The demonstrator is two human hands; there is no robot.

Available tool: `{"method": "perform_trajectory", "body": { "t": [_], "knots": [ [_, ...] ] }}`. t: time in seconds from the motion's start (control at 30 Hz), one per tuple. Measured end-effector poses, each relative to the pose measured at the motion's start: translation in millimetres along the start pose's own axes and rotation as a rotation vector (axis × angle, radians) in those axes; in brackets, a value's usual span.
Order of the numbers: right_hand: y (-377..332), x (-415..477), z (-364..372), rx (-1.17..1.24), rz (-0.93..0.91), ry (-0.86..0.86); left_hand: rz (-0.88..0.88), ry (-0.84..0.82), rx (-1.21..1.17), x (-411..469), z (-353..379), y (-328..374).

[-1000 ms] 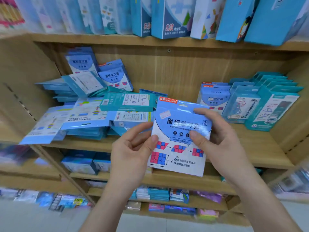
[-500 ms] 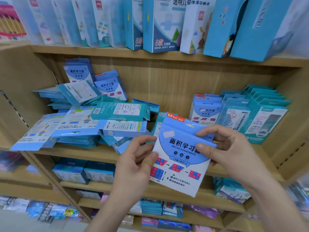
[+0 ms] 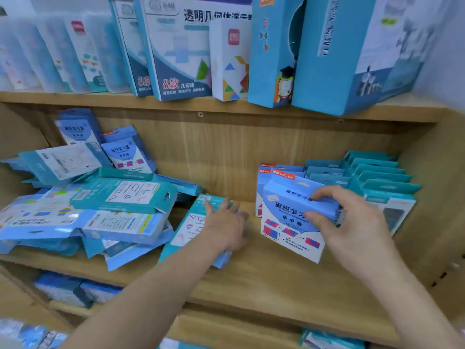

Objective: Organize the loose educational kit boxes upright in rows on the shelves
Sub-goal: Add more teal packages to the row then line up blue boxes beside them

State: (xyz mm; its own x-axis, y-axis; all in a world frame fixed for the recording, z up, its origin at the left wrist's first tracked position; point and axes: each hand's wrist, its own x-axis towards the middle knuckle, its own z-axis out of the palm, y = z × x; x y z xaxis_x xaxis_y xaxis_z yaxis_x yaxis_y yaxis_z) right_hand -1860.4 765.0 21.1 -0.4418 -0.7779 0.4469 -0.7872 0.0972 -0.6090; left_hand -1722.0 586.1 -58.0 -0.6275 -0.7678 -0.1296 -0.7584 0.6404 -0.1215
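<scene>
On the middle shelf (image 3: 264, 280), at about 3 o'clock in the view, the right hand (image 3: 352, 227) grasps the blue box (image 3: 284, 222) by its top edge, thumb in front and fingers behind. The box stands at the front of the upright blue row (image 3: 276, 172), its foot tilted out toward the person. At 9 o'clock from it the left hand (image 3: 226, 225) lies with fingers spread on a leaning teal box (image 3: 187, 227); blur hides whether it has a hold.

The blue box is likely the weak point. Let go before its base sits flat, it could slide forward and fall. The teal box leans against the heap (image 3: 100, 210) at 9 o'clock, so pulling it out may bring loose boxes sliding toward the shelf edge. Both hands work at once, so neither box gets full care.
</scene>
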Motion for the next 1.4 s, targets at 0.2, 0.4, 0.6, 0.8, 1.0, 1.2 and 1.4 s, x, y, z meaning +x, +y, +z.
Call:
{"method": "perform_trajectory", "body": {
  "t": [0.2,0.4,0.6,0.8,1.0,1.2,1.4],
  "knots": [
    [5,52,19,-0.1,-0.181,-0.095,-0.05,-0.009,0.123,22,13,2],
    [14,85,44,-0.197,-0.228,-0.201,-0.035,0.008,0.153,3,15,13],
    [27,100,61,-0.268,-0.24,-0.318,-0.009,0.024,0.12,-8,20,15],
    [33,105,70,-0.437,-0.273,-0.351,-0.137,0.418,-0.479,15,-3,7],
    [33,93,73,-0.731,-0.34,-0.192,-0.178,0.418,-0.787,45,-18,17],
    [42,77,83,-0.702,-0.315,-0.158,-0.199,0.37,-0.768,59,-27,27],
    [40,66,90,-0.755,-0.272,-0.233,-0.173,0.383,-0.759,60,-28,37]
  ]
}}
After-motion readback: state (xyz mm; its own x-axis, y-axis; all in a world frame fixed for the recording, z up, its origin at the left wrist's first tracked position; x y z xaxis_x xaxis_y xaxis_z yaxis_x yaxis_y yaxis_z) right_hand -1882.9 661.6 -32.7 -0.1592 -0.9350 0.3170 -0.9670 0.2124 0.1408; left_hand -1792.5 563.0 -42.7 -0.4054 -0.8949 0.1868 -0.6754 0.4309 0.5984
